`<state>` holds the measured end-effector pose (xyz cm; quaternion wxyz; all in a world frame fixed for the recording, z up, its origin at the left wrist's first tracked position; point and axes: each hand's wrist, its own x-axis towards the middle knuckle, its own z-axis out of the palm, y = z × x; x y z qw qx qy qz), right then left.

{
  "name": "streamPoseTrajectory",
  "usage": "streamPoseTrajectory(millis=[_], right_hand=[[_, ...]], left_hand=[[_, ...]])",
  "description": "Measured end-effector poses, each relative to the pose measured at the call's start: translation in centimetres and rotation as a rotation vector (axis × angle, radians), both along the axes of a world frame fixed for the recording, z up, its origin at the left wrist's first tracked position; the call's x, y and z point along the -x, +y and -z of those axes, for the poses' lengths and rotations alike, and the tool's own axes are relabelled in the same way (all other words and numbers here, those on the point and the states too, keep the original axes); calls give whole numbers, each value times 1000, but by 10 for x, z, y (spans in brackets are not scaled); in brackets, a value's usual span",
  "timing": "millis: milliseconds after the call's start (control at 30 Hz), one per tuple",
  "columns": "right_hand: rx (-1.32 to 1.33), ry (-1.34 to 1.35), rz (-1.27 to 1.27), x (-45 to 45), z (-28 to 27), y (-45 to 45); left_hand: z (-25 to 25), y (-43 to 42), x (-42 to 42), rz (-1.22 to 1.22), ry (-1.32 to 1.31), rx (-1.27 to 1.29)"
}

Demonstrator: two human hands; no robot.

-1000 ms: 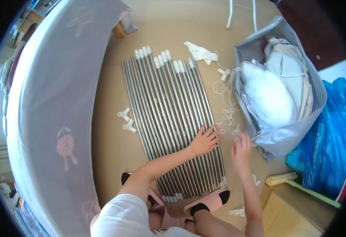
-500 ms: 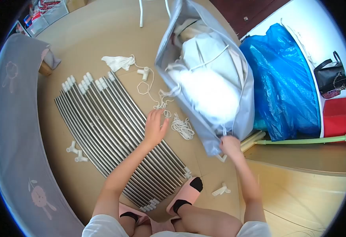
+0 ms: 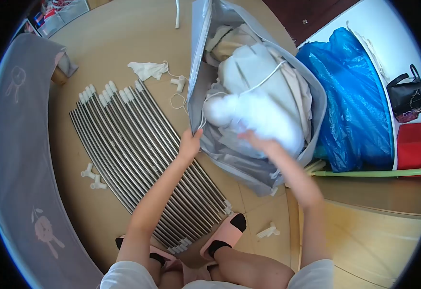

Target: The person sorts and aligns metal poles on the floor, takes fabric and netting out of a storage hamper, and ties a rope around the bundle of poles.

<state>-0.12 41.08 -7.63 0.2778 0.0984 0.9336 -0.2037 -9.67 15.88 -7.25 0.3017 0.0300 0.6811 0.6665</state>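
A large grey storage bag (image 3: 239,171) stands with its mouth wide, holding pale folded fabric (image 3: 249,67) and a white soft bundle (image 3: 273,120), which is blurred. My left hand (image 3: 190,144) is closed on the bag's near left edge, beside a white cord. Over the bag's mouth, my right hand (image 3: 261,141) is at the near side of the white bundle. Its fingers are smeared by motion, so I cannot tell whether they grip it. Left of the bag, many metal tubes (image 3: 138,154) with white end caps lie side by side on the floor.
White plastic connectors lie about the floor, one (image 3: 268,230) near my right foot and a pair (image 3: 94,177) left of the tubes. A white cloth scrap (image 3: 148,70) lies beyond them. A blue plastic bag (image 3: 347,106) stands at right, and a grey fabric panel (image 3: 20,159) curves along the left.
My left hand has gone from open above the cords to holding the bag's edge. My right hand has left the bag's near corner for the white bundle. The bag's mouth is wider.
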Motion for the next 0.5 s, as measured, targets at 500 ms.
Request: streamPoseTrajectory(millis=[500], right_hand=[[-333, 840, -659, 8, -112, -90]], left_hand=[[-48, -7, -6, 153, 344, 58]])
